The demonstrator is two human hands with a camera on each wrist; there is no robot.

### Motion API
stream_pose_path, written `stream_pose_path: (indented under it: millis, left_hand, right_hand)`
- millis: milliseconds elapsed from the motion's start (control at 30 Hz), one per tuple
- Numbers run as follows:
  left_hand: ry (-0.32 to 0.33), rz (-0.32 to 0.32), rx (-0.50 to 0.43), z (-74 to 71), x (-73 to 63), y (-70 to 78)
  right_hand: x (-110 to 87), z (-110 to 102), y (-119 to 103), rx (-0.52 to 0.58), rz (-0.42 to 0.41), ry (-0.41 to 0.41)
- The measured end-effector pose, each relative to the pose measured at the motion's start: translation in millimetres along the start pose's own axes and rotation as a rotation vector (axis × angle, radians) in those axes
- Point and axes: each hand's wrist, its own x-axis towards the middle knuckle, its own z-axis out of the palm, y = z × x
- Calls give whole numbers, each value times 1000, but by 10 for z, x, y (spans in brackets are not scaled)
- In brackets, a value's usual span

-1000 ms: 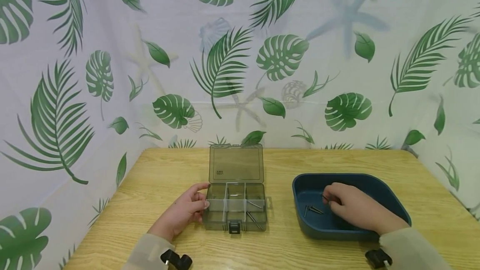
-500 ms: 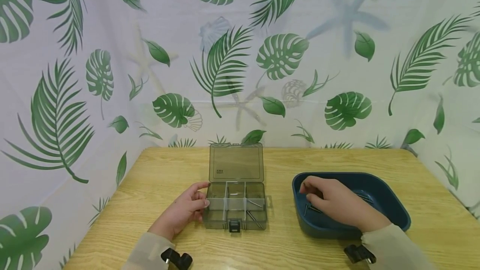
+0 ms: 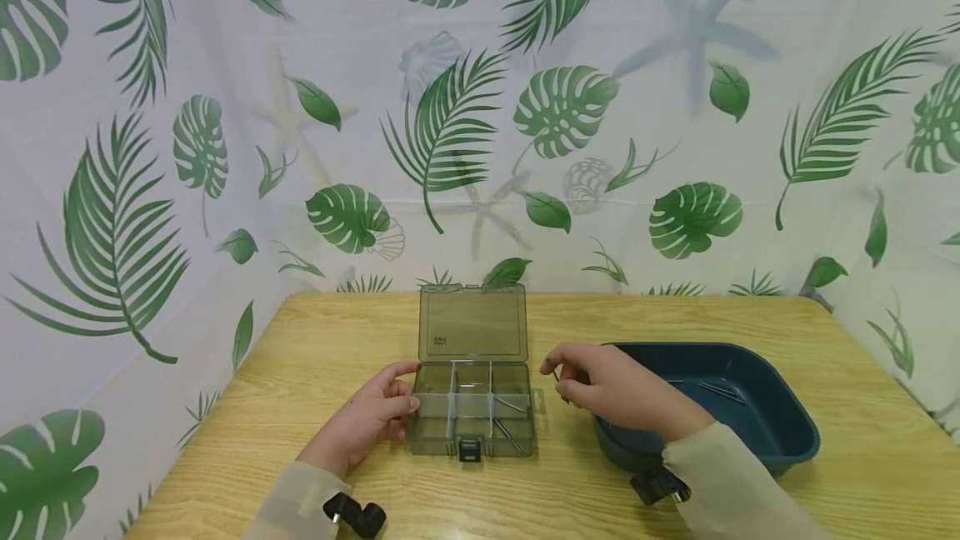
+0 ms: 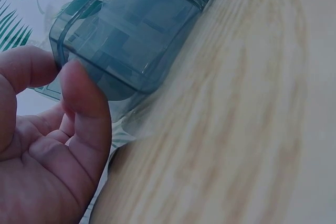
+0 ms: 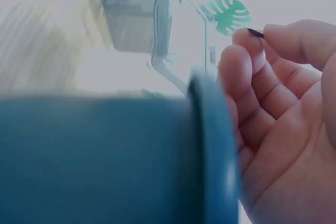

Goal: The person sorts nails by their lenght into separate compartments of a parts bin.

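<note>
My left hand point(image 3: 367, 419) grips the left side of a smoky clear compartment box point(image 3: 431, 446), thumb and index finger at its edge. The left wrist view shows the thumb point(image 4: 81, 90) against the box's corner. The box's lid point(image 3: 472, 323) stands raised at the back. Thin metal pieces point(image 3: 508, 435) lie in its right compartments. Between the box and a dark blue tray, my right hand point(image 3: 622, 387) pinches a thin, dark, screw-like metal piece point(image 5: 255, 33) between thumb and index finger. The right forearm hides part of the tray.
The blue tray point(image 3: 797, 427) stands on the right of the wooden table point(image 3: 330, 327), with several thin metal pieces point(image 3: 722, 392) inside. A leaf-patterned cloth point(image 3: 480, 132) hangs behind. A clear latch point(image 3: 538, 407) sticks out from the box's right side.
My right hand has lifted out of the tray and moved left towards the box, carrying the thin metal piece. The left hand stays on the box.
</note>
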Motion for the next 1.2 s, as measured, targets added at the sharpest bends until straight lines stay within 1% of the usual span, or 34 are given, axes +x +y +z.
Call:
stream_pose_path:
  millis: [133,300,467,633,800,933,1200]
  left_hand:
    - [-3,1,-2,9,-4,14]
    - [0,3,0,12,-13,6]
    - [1,-1,1,13,-17,-1]
    - [2,1,-2,15,-13,7]
    - [3,2,3,9,-12,6]
    - [6,-3,3,5,-12,5]
    - [6,-10,3,6,-13,14]
  right_hand:
    - [98,99,-50,23,-15,-25]
    - [177,226,-93,43,-1,-49]
    - [218,309,-115,40,11,-59]
    - [238,339,-137,11,19,-55]
    - [231,338,-121,-7,29,-50]
    - [195,295,-97,-17,47,-41]
    - [7,117,-36,-34,54,22]
